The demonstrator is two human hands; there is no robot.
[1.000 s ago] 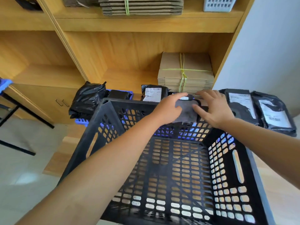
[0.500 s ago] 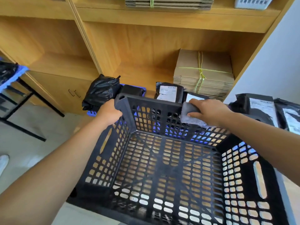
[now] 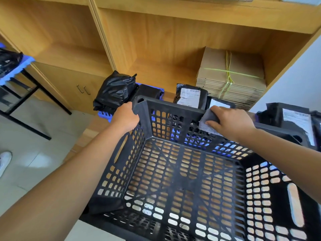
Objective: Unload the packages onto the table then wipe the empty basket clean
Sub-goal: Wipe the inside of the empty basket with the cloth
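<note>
A black perforated plastic basket (image 3: 173,171) fills the lower middle of the view, with nothing inside it. My left hand (image 3: 126,117) grips its far left corner. My right hand (image 3: 231,121) holds a grey cloth (image 3: 207,124) pressed over the basket's far rim. Black plastic packages lie beyond: a crumpled one (image 3: 114,91) at the left, labelled ones (image 3: 190,98) behind the rim, and more (image 3: 291,119) at the right.
A wooden shelf unit (image 3: 156,49) stands behind, holding a tied stack of flat cardboard (image 3: 231,79). A blue crate (image 3: 104,114) sits under the left package. A black-framed table with a blue tray (image 3: 15,70) is at the far left. A white shoe (image 3: 5,160) rests on the tiled floor.
My left hand left the cloth and moved left to grip the basket's far left corner. My right hand stays on the cloth at the far rim. The view has shifted slightly.
</note>
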